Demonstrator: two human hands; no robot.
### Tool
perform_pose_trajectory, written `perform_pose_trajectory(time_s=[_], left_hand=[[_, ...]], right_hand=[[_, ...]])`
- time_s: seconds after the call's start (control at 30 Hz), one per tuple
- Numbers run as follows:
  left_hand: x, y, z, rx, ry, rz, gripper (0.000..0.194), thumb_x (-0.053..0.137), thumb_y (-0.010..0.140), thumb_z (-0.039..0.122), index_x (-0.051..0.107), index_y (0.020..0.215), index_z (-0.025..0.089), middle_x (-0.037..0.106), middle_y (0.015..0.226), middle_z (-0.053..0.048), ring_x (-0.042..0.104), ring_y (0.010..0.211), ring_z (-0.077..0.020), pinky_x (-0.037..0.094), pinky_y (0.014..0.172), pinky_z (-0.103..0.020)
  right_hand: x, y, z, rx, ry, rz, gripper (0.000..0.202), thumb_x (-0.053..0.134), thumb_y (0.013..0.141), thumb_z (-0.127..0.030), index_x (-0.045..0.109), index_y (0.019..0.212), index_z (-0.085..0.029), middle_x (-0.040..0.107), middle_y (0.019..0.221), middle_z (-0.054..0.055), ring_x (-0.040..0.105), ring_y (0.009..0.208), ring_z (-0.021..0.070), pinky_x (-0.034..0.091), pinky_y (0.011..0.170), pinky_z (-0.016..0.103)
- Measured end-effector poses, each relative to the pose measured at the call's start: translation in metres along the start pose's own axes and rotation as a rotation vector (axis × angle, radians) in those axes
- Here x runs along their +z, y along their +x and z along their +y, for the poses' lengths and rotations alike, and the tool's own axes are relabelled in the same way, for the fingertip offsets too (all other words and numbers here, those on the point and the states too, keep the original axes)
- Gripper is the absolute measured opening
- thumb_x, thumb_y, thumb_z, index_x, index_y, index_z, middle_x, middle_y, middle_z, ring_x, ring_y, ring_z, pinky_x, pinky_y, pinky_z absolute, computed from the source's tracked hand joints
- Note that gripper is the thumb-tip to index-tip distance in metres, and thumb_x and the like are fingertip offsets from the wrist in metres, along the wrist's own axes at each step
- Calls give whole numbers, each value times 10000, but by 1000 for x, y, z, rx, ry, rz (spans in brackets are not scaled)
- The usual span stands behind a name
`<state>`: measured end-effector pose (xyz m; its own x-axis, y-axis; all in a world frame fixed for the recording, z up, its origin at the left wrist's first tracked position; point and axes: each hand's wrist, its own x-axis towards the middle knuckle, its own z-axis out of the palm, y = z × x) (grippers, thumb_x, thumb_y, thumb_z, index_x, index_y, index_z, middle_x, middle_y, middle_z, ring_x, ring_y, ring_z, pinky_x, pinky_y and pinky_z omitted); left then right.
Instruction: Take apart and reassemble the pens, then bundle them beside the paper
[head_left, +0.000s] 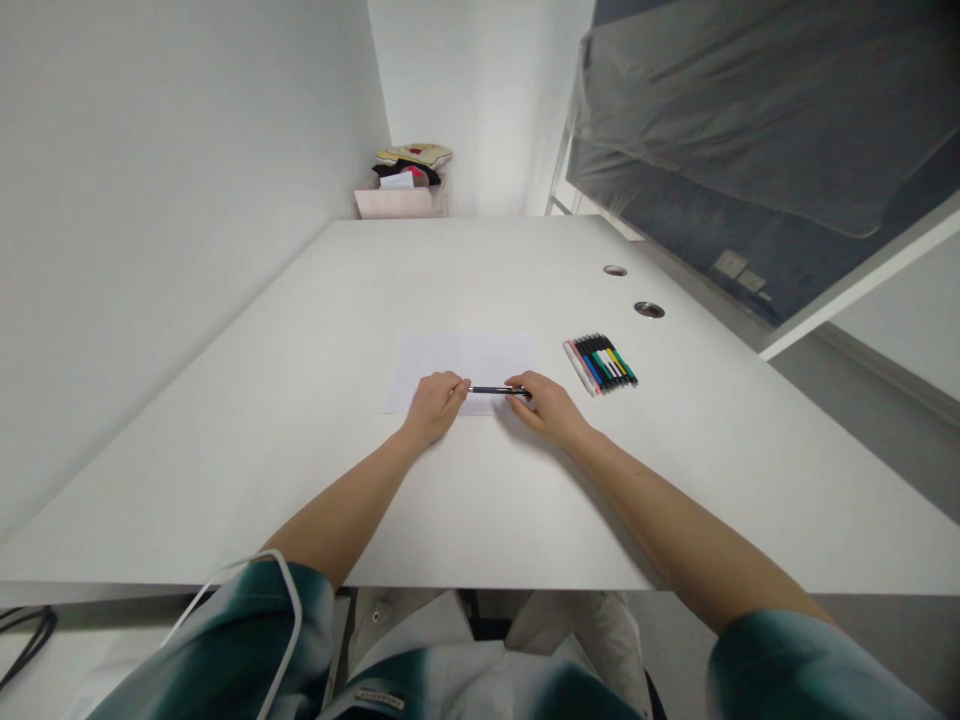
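A dark pen point(489, 390) lies level between my two hands, above a sheet of white paper point(465, 352) on the white table. My left hand point(436, 402) pinches the pen's left end between thumb and finger. At the other end, my right hand point(546, 402) has its fingers closed round the pen. To the right of my right hand, several pens and markers point(600, 363) lie side by side in a slanted row, with black, white, pink, blue, green and yellow among their colours.
The white table point(300, 450) runs along a wall on the left. Two round cable holes point(649, 310) sit near its right edge. A box with cloth items point(397, 200) stands beyond the far end. A plastic-covered mattress point(750, 130) is at the right. A white cable point(289, 610) crosses my left sleeve.
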<state>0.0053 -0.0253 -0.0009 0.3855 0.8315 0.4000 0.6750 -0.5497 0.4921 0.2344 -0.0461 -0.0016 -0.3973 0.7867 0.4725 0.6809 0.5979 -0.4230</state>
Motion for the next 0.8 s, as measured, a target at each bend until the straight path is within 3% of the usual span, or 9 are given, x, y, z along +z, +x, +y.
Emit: perform_pose_trajectory(time_s=[0.1,0.2,0.3,0.57,0.8], left_hand=[[1,-1,-2,-32,-17,7,402,356,973,324,628,709,187,658,721,-47,594,752,-197,452,783,-362],[2,-2,-2,-30,-100,84,265,446,942,313,669,972,174,705,921,-67,623,861,-198,477,835,-364],[2,-4,0,19,-193,122,302,556,880,266,612,1157,161,695,1015,-76,627,848,-174,503,822,-338],[2,-4,2,96,-243,111,187,572,878,223,693,1014,179,683,845,-49,634,798,-157,515,754,-298],[1,-4,2,-3,-266,119,153,618,836,235,713,947,190,694,844,-42,641,792,-159,519,786,-309]], right_hand=[[-1,1,-1,-15,-1,-6,254,470,918,-272,656,1067,-183,659,901,94,606,796,204,482,744,328],[0,1,-1,-9,-10,7,257,465,922,-263,679,1041,-180,654,904,98,608,809,206,484,752,328],[1,0,0,2,-5,18,268,459,929,-269,684,1038,-172,652,913,103,606,815,208,485,755,330],[1,0,0,11,-9,18,265,461,930,-277,684,1041,-188,658,915,94,605,826,205,486,762,329],[-1,1,0,25,-4,17,260,466,924,-278,686,1036,-195,654,926,97,609,850,216,489,777,340]])
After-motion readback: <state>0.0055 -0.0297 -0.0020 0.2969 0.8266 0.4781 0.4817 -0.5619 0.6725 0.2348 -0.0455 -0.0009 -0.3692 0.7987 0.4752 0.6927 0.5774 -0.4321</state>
